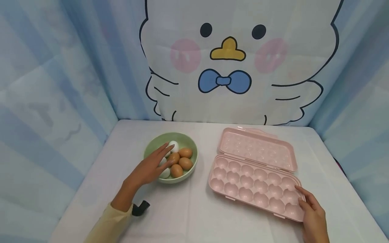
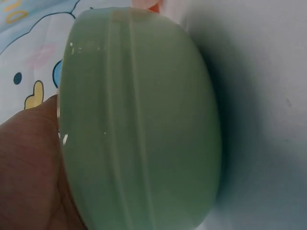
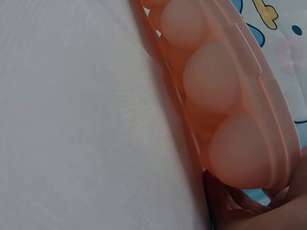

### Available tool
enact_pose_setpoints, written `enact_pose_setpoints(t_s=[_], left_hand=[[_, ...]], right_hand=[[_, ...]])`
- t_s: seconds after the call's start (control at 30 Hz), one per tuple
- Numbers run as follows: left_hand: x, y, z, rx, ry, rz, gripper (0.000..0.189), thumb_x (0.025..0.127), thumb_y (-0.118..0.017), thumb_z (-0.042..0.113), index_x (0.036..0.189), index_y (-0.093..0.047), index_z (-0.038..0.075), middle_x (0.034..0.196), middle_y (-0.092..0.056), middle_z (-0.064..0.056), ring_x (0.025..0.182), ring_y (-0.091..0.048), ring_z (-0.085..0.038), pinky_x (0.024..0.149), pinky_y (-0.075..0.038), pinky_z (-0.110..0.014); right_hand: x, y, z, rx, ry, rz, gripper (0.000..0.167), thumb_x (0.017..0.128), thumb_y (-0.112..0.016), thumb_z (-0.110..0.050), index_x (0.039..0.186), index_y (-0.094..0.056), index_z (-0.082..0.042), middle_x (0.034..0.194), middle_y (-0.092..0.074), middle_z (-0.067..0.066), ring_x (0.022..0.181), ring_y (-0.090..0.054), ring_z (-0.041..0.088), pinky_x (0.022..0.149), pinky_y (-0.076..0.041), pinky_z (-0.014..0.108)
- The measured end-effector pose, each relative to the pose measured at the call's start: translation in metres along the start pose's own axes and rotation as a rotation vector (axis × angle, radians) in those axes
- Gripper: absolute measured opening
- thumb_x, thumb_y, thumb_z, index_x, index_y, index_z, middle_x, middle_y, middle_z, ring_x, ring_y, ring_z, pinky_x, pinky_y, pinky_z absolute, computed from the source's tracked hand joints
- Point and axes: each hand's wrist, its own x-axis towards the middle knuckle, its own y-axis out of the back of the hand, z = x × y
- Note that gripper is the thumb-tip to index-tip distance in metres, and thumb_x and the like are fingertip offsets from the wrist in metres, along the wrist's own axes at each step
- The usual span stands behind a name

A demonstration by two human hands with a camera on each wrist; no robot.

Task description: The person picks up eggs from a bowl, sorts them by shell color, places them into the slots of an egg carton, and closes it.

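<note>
My left hand (image 1: pixel 149 167) reaches over a green bowl (image 1: pixel 155 144) from its left, fingers extended above the eggs. The fingertips are at a white egg (image 1: pixel 174 146), and the thumb is by a brown egg (image 1: pixel 174 157); whether they touch cannot be told. More brown eggs (image 1: pixel 185 163) and white eggs (image 1: pixel 164 173) lie in the bowl, the white ones partly covered by the hand. With my right hand (image 1: pixel 314 214) I grip the right end of a pink egg box (image 1: pixel 246 182). Its lid (image 1: pixel 256 148) lies folded back, and its cups hold no eggs. The left wrist view shows only the bowl's outside (image 2: pixel 163 120) and part of the hand.
Both the bowl and the egg box stand on a white-covered table (image 1: pixel 200 212). Blue and white curtains (image 1: pixel 60 84) hang at the sides, and a cartoon-printed cloth (image 1: pixel 225 108) hangs behind. A black band piece (image 1: pixel 140 208) sticks out at the left sleeve.
</note>
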Motion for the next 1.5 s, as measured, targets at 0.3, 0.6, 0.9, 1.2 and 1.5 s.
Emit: enact_pose_setpoints(t_s=[0.3,0.6,0.9,1.2,1.5], left_hand=[[0.031,-0.011,-0.002,-0.013,-0.114,-0.051,0.06,0.108,-0.059,0.032,0.157,-0.041,0.004,0.162,-0.036,-0.02,0.149,-0.029,-0.04,0.118,-0.026,-0.059],[0.051,-0.02,0.002,0.006,-0.132,-0.004,0.051,0.103,-0.068,0.026,0.148,-0.054,0.005,0.151,-0.047,-0.018,0.14,-0.04,-0.037,0.111,-0.038,-0.057],[0.068,-0.024,0.008,0.029,-0.137,0.031,0.038,0.101,-0.07,0.02,0.133,-0.066,-0.001,0.123,-0.059,-0.014,0.111,-0.057,-0.03,0.092,-0.051,-0.047],[0.082,-0.024,0.009,-0.006,-0.132,-0.005,0.032,0.097,-0.075,0.013,0.124,-0.07,-0.004,0.111,-0.069,-0.013,0.1,-0.063,-0.029,0.087,-0.052,-0.045],[0.085,-0.028,0.009,-0.017,-0.055,0.061,0.027,0.092,-0.08,0.015,0.116,-0.076,0.002,0.099,-0.074,-0.006,0.091,-0.066,-0.024,0.085,-0.054,-0.043]], right_hand=[[0.001,0.002,0.004,-0.003,0.024,-0.043,0.05,0.112,-0.026,-0.011,0.16,-0.039,-0.019,0.171,0.001,-0.008,0.151,0.004,0.002,0.122,-0.011,0.03],[-0.004,0.005,0.005,-0.009,0.04,-0.049,0.05,0.112,-0.025,-0.012,0.16,-0.039,-0.019,0.172,0.0,-0.006,0.152,0.005,0.005,0.122,-0.011,0.032],[-0.003,0.005,0.007,-0.012,0.068,-0.074,0.05,0.112,-0.026,-0.011,0.16,-0.039,-0.018,0.172,0.0,-0.004,0.153,0.003,0.007,0.122,-0.011,0.03],[-0.003,0.002,0.006,-0.022,0.062,-0.068,0.05,0.112,-0.026,-0.009,0.16,-0.038,-0.016,0.172,-0.001,-0.004,0.153,0.003,0.008,0.122,-0.011,0.032],[-0.005,0.006,0.007,0.01,0.086,-0.111,0.048,0.113,-0.027,-0.012,0.16,-0.036,-0.014,0.172,0.001,-0.001,0.153,0.003,0.007,0.121,-0.012,0.027]])
